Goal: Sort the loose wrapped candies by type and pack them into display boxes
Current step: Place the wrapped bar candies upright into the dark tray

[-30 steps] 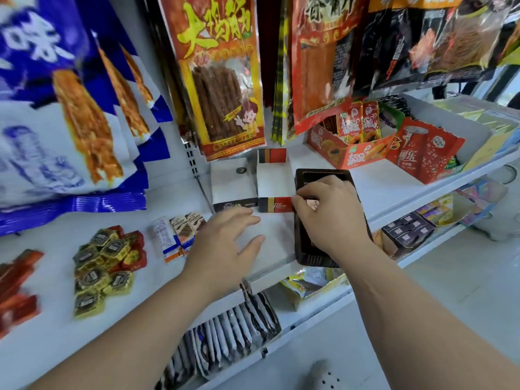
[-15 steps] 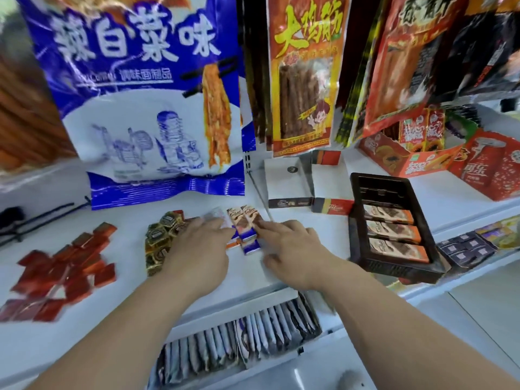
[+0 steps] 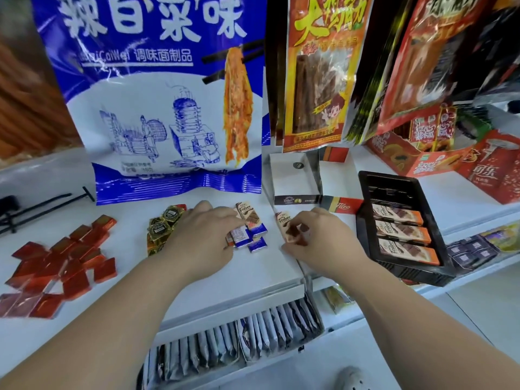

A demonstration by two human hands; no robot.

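A black tray (image 3: 389, 182) is set at the right of the white shelf (image 3: 253, 277), its near end reaching the shelf's front edge. Three wrapped chocolate bars (image 3: 401, 230) with orange ends are laid side by side in its nearer part (the far slots show bare black plastic). Two white display boxes (image 3: 289, 175) are stood open behind and to the left of it, one fronted by a dark strip and the other by a red one. Farther right, a red cardboard carton (image 3: 408, 161) is packed with upright red sachets (image 3: 427, 128). A loose bar (image 3: 282, 220) of the same brown-and-white kind is pinched between the thumb and fingertips of the right hand (image 3: 323, 240), low over the shelf, left of the tray. The left hand (image 3: 202, 237) is laid with its fingers bent over a small pile of blue-ended bars (image 3: 254, 235); whether any is gripped cannot be told. Gold-wrapped candies (image 3: 163, 223) are heaped just beside that hand, and red-wrapped squares (image 3: 56, 266) are scattered at the far left. A blue-and-white snack bag (image 3: 157, 108) and a red-and-yellow snack bag (image 3: 318, 80) are hung above the shelf. On a lower shelf, a row of grey packets (image 3: 239, 342) is stood on edge.
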